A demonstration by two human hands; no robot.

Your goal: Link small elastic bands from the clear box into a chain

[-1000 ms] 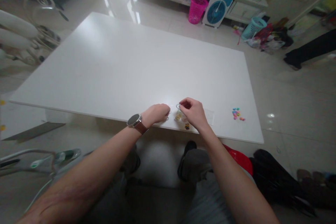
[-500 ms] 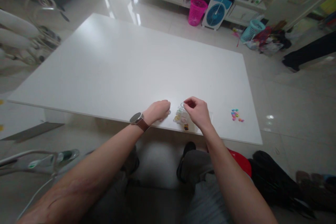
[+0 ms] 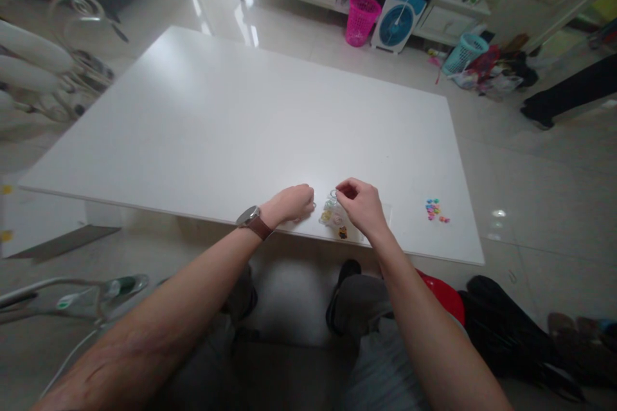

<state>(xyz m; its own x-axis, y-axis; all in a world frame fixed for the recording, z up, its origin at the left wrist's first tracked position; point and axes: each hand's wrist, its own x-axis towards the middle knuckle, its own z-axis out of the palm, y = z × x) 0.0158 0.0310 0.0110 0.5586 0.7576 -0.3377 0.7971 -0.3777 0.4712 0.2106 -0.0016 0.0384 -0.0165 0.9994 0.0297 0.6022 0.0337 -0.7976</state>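
Near the front edge of the white table (image 3: 270, 122), my right hand (image 3: 359, 202) pinches a small ring (image 3: 333, 193) between thumb and fingers. Just below it lies a cluster of clear and yellowish small pieces (image 3: 328, 213), perhaps in clear plastic. A small dark and orange figure (image 3: 342, 232) rests beside the cluster. To the left, my left hand (image 3: 295, 202) is closed, with a tiny pale, shiny thing (image 3: 314, 205) at its fingertips, too small to name. Part of a clear flat sheet or tray (image 3: 388, 212) shows behind my right wrist.
Several small colourful pieces (image 3: 434, 209) lie at the table's right end. Beyond the table stand a pink basket (image 3: 361, 22), a blue and white fan (image 3: 398, 22) and a teal basket (image 3: 465, 54). Another person's leg (image 3: 573, 93) is at the right. A red stool (image 3: 443, 295) is beside my leg.
Almost nothing differs. Both hands hold nearly the same positions; the ring at my right fingertips has shifted very slightly, and the view has moved a little.
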